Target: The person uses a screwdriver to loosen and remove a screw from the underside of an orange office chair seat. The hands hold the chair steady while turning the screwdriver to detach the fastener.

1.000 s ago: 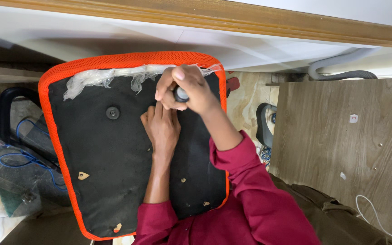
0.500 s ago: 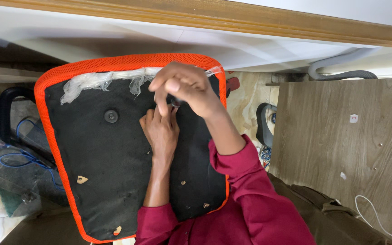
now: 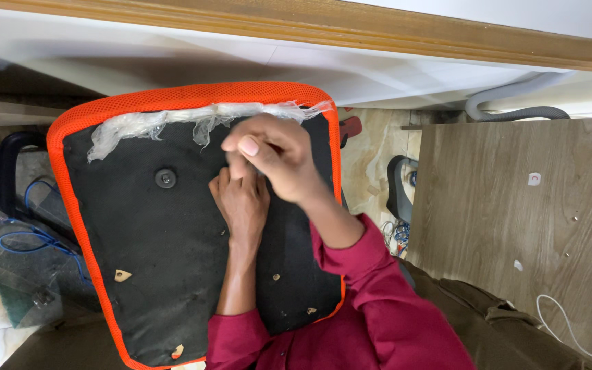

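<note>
The chair seat (image 3: 152,233) lies upside down, its black underside facing up and its orange mesh edge (image 3: 70,199) running around the rim. The left hand (image 3: 241,199) rests flat on the black underside near the middle of the seat, fingers stretched out and holding nothing. The right hand (image 3: 272,154) sits just above it, touching its fingertips, with the fingers curled in; whatever it grips is hidden inside the hand, so I cannot tell what that is. A round black bolt cap (image 3: 165,179) sits on the seat to the left of both hands. Frayed white fabric (image 3: 152,123) hangs along the seat's far edge. A wooden board (image 3: 515,226) lies to the right of the seat.
</note>
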